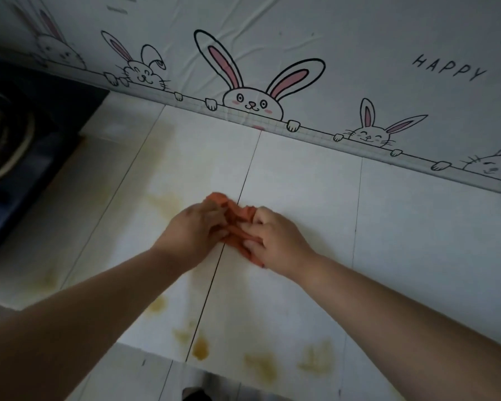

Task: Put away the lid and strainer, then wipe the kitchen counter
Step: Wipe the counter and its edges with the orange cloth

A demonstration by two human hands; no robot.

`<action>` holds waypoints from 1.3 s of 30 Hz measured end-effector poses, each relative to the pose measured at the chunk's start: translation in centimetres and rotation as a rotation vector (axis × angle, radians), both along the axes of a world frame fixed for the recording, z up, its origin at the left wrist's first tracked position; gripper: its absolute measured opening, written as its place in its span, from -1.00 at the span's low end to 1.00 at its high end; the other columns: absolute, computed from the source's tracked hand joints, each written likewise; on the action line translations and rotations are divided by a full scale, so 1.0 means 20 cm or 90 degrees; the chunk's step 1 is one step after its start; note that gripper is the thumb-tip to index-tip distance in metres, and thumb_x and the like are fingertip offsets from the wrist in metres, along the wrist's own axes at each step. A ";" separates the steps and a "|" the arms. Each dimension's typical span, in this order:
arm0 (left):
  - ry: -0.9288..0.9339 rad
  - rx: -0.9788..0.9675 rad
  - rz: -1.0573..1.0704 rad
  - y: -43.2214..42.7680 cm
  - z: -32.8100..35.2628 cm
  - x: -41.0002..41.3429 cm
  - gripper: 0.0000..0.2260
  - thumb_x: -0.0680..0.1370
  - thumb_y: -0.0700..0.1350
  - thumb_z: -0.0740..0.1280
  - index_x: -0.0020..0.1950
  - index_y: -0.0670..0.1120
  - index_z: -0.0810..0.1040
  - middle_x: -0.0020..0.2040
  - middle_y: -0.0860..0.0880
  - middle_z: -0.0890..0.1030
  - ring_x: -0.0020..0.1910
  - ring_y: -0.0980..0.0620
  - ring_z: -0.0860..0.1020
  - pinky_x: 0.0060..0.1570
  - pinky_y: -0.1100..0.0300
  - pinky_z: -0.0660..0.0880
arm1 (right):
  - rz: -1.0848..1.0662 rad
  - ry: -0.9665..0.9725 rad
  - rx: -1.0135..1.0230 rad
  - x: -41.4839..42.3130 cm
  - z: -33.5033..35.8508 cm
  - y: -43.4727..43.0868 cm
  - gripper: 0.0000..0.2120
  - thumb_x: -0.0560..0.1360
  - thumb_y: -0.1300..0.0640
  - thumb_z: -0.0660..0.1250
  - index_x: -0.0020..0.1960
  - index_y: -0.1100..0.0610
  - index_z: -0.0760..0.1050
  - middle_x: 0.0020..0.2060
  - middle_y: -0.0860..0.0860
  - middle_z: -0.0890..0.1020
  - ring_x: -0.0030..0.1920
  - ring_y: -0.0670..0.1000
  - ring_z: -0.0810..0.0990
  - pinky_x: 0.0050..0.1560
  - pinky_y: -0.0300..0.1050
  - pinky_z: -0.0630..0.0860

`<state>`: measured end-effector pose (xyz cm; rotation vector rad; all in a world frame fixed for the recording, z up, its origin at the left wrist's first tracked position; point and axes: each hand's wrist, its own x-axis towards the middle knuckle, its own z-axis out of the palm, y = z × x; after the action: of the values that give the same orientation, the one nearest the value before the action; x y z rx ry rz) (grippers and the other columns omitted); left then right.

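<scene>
An orange cloth [232,213] lies bunched on the white tiled counter [301,180] near its middle. My left hand [195,233] grips the cloth's left side and my right hand [275,240] grips its right side, fingers curled into the fabric. Most of the cloth is hidden under my fingers. Yellow-brown stains [200,348] mark the counter close to its front edge, and fainter ones [164,198] spread to the left of the cloth. No lid or strainer is in view.
A dark gas stove [21,134] with a burner ring sits at the left end of the counter. The back wall [272,53] carries a white covering printed with cartoon rabbits. The counter's front edge runs along the bottom, with floor below.
</scene>
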<state>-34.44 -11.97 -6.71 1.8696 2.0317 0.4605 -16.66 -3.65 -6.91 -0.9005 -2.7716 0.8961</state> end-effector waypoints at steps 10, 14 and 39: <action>-0.058 0.001 -0.060 -0.24 0.02 0.06 -0.88 0.46 0.02 0.34 -0.19 -0.01 0.59 -0.06 0.09 0.61 -0.12 0.14 0.54 -0.14 0.31 0.45 | 0.088 0.002 -0.082 0.10 -0.01 -0.10 -0.73 0.54 0.11 0.34 0.19 0.19 0.56 -0.03 0.00 0.48 -0.04 -0.02 0.45 -0.07 -0.18 0.31; -0.046 0.020 -0.017 0.10 -0.01 -0.02 -0.94 0.45 -0.12 0.41 -0.13 -0.10 0.63 0.03 0.00 0.62 -0.06 -0.02 0.60 -0.12 0.27 0.46 | 0.011 0.006 0.003 0.00 -0.02 0.17 -0.71 0.51 0.21 0.38 0.23 0.15 0.59 -0.03 0.11 0.50 -0.03 0.02 0.47 -0.01 -0.19 0.37; -0.059 0.023 0.189 0.40 -0.05 -0.46 -0.81 0.45 -0.10 0.39 0.05 0.02 0.65 0.16 -0.01 0.64 0.15 -0.03 0.56 0.07 0.26 0.39 | -0.040 0.051 0.153 -0.54 -0.09 0.37 -0.72 0.54 0.17 0.32 0.23 0.14 0.59 0.02 0.17 0.55 0.03 0.21 0.51 0.01 -0.01 0.43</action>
<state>-43.65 -3.96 -7.77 1.5378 2.2580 0.6511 -27.51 3.68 -8.79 -0.8838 -2.6908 0.5605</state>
